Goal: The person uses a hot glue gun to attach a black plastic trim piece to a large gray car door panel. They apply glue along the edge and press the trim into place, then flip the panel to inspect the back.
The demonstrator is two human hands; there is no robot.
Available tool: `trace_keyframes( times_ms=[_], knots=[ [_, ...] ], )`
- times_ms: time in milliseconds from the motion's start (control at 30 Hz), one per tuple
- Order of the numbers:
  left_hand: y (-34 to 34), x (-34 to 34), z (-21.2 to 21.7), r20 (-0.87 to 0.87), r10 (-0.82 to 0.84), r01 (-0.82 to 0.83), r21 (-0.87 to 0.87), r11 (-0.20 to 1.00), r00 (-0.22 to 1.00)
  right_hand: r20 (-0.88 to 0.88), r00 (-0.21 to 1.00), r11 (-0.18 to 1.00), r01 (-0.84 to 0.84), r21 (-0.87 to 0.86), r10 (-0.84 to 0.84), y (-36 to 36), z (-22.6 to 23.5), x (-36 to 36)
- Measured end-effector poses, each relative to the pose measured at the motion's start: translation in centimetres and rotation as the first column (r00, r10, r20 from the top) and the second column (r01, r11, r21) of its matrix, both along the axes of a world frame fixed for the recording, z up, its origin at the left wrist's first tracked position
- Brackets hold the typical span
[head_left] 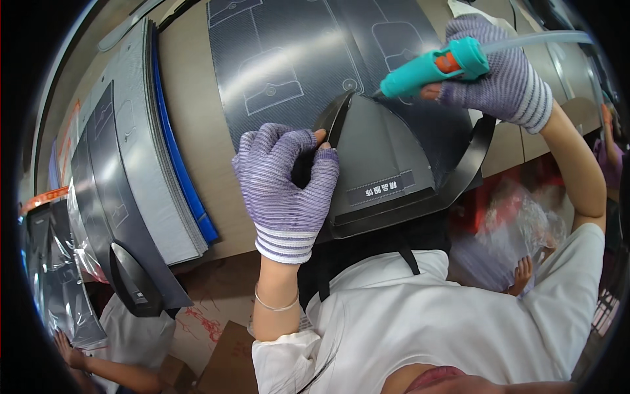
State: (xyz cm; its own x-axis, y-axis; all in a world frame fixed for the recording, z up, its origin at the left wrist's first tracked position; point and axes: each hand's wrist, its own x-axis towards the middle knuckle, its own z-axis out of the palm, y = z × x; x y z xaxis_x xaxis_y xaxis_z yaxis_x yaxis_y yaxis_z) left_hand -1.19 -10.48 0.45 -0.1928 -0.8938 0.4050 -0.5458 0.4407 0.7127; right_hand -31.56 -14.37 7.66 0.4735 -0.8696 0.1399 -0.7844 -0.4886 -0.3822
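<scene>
My left hand (pixel 285 177), in a purple-striped knit glove with bare fingertips, pinches the raised black border strip (pixel 337 118) along the left side of a dark triangular panel (pixel 377 154). That panel lies on a large dark plastic sheet (pixel 282 52) printed with pocket outlines. In a matching glove, my right hand (pixel 502 75) is closed around a teal glue gun (pixel 426 71) with an orange button and a clear hose (pixel 538 39). The gun's nozzle points left at the panel's peak. Whether it touches there, I cannot tell. The strip's other end curves up at the right.
On the left of the table (pixel 187 118) lies a stack of grey sheets (pixel 141 164) beside a blue sheet (pixel 177 151). Another dark sheet with a black pointed piece (pixel 134 282) rests there. Clear plastic bags (pixel 518 217) sit at right. Other people's hands show at lower left and right.
</scene>
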Motion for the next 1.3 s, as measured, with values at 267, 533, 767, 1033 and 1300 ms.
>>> trace_keyframes(
  times_ms=[267,533,767,1033,1300],
  knots=[
    [0.2,0.0,0.3,0.068,0.028,-0.029,0.010,1.000,0.997,0.388,0.896,0.972,0.161,0.168,-0.216,3.3,-0.5,-4.2],
    [0.1,-0.3,0.7,0.052,0.026,-0.028,0.039,0.999,0.998,0.564,0.593,0.789,0.584,0.189,-0.574,1.3,-7.8,-14.0],
    [0.4,-0.2,0.5,0.008,0.055,-0.055,0.052,0.997,0.998,0.303,0.626,0.679,0.726,0.109,-0.718,3.6,-4.6,-12.9],
    [0.6,-0.2,0.2,-0.044,0.050,-0.045,0.108,0.993,0.998,0.269,0.903,0.917,0.378,-0.130,-0.335,14.6,-1.5,-1.5],
    [0.5,-0.5,0.4,-0.006,0.053,-0.052,0.081,0.995,0.999,0.411,0.835,0.891,0.442,-0.107,-0.365,11.7,-4.8,3.3]
  ],
)
